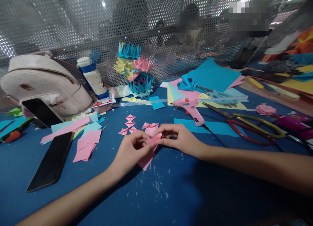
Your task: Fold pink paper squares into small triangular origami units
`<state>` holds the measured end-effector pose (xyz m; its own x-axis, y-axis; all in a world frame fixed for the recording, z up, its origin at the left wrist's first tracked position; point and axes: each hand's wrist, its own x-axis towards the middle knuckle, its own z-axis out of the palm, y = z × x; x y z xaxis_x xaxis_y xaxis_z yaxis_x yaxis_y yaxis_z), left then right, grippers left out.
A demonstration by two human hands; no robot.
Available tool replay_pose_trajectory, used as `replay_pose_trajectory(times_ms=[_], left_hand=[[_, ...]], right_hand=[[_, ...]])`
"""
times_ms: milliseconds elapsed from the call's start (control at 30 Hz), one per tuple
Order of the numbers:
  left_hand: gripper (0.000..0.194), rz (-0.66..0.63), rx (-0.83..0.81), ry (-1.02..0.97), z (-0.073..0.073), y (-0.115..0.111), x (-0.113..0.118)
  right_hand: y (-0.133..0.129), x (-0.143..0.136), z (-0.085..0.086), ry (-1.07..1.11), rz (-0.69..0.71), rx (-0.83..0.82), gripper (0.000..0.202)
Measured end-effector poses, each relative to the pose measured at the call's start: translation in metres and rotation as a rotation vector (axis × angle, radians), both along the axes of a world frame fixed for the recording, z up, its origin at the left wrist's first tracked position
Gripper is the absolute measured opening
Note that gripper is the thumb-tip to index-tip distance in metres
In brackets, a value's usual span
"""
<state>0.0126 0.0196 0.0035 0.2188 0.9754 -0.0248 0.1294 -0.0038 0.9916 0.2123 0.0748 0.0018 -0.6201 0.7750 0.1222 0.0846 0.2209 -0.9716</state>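
Note:
A small piece of pink paper (155, 140) is pinched between my left hand (133, 151) and my right hand (174, 137), above the middle of the blue table. Both hands are closed on it, the left from its left edge and the right from its right edge. Under my fingers lies a flat pink paper sheet (146, 161), partly hidden by the left hand. Just beyond the hands sit several small folded pink paper pieces (130, 124). To the left rests a pile of pink paper rectangles (86, 146).
A black phone (51, 162) lies at left, before a white backpack (46, 79) and a bottle (91, 76). Folded paper flowers (140, 84) stand against the perforated metal screen. On the right are a pink glue gun (190, 108), large scissors (251, 125) and blue paper sheets (215, 74).

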Motion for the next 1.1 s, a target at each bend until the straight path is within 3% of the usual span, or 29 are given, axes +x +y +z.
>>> replay_pose_trajectory(times_ms=[367, 667, 1100], left_hand=[[0.029, -0.119, -0.072, -0.136, 0.0042, -0.0003, -0.0014], [0.032, -0.112, -0.103, -0.158, 0.0, 0.0012, -0.0055], [0.043, -0.181, -0.198, -0.164, 0.0067, -0.0033, 0.0003]], right_hand=[[-0.0011, 0.0016, -0.0006, 0.094, -0.045, 0.135, 0.024], [-0.0022, 0.0022, 0.0043, 0.007, -0.006, 0.201, 0.026], [-0.0049, -0.0009, 0.0005, -0.069, 0.011, 0.296, 0.007]])
